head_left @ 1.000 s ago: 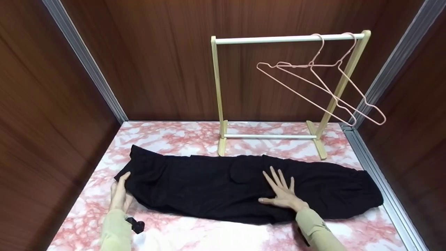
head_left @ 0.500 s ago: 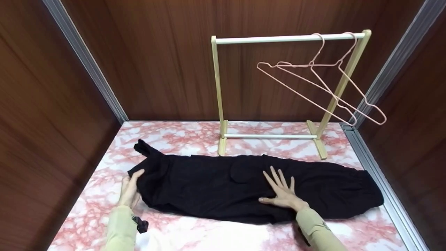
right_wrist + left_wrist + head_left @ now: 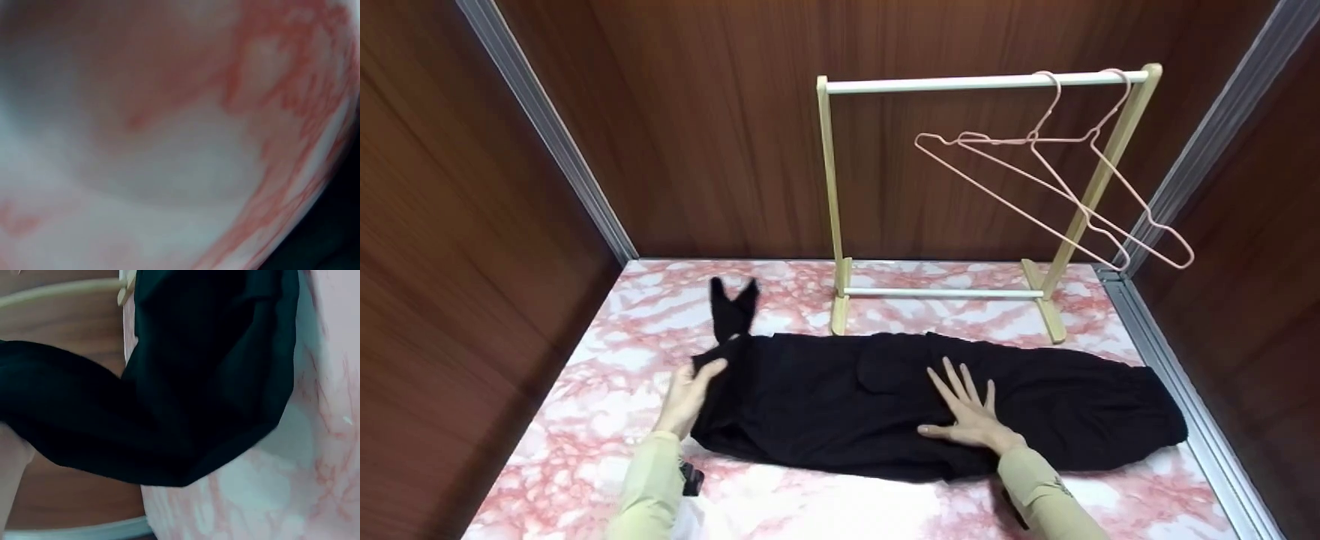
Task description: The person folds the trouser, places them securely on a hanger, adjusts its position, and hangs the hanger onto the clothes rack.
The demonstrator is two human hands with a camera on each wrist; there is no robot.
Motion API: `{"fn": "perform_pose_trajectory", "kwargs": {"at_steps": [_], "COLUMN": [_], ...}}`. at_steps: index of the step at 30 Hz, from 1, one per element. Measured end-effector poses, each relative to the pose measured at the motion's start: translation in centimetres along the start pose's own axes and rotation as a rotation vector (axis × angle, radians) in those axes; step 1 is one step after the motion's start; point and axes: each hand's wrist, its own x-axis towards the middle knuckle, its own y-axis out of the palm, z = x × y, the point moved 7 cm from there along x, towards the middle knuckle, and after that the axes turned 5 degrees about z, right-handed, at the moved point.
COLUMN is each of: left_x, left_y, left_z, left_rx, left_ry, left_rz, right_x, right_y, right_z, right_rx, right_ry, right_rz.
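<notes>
Black trousers (image 3: 825,405) lie folded lengthwise across the table, with a flap pocket showing near the middle. At their left end my left hand (image 3: 688,390) pinches the edge of the cloth, thumb on top, and holds it raised. A forked strip of the fabric sticks up beyond that hand. In the left wrist view the lifted cloth (image 3: 185,382) droops in a deep fold beside part of the hand (image 3: 10,467). My right hand (image 3: 969,421) rests flat on the trousers, fingers spread. The right wrist view shows mainly blurred tabletop, with dark cloth in the lower right corner.
Behind the trousers stands a small wooden garment rack (image 3: 829,187) with a white top bar (image 3: 922,84). Two pink hangers (image 3: 1012,199) hang at its right end. The pink-and-white marbled table (image 3: 585,435) is enclosed by brown wood-grain walls (image 3: 697,150) with metal corner posts.
My left hand has moved right, drawing the left end of the trousers inward and folding it over. The forked strip now stands up behind it. My right hand has stayed in place.
</notes>
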Motion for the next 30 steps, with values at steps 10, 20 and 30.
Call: {"fn": "perform_pose_trajectory", "kwargs": {"at_steps": [10, 20, 30], "left_x": [0.1, -2.3, -2.4], "left_y": [6.7, 9.6, 9.6], "left_z": [2.5, 5.7, 7.5], "left_rx": [0.446, 1.21, 1.262], "left_ry": [0.231, 0.514, 0.361], "left_rz": [0.279, 0.398, 0.515], "right_x": [0.2, 0.0, 0.2], "right_y": [0.5, -0.1, 0.6], "right_z": [-0.8, 0.0, -0.7], "right_rx": [0.0, 0.003, 0.012], "right_ry": [-0.006, -0.014, -0.015], "right_rz": [-0.014, -0.007, -0.003]}}
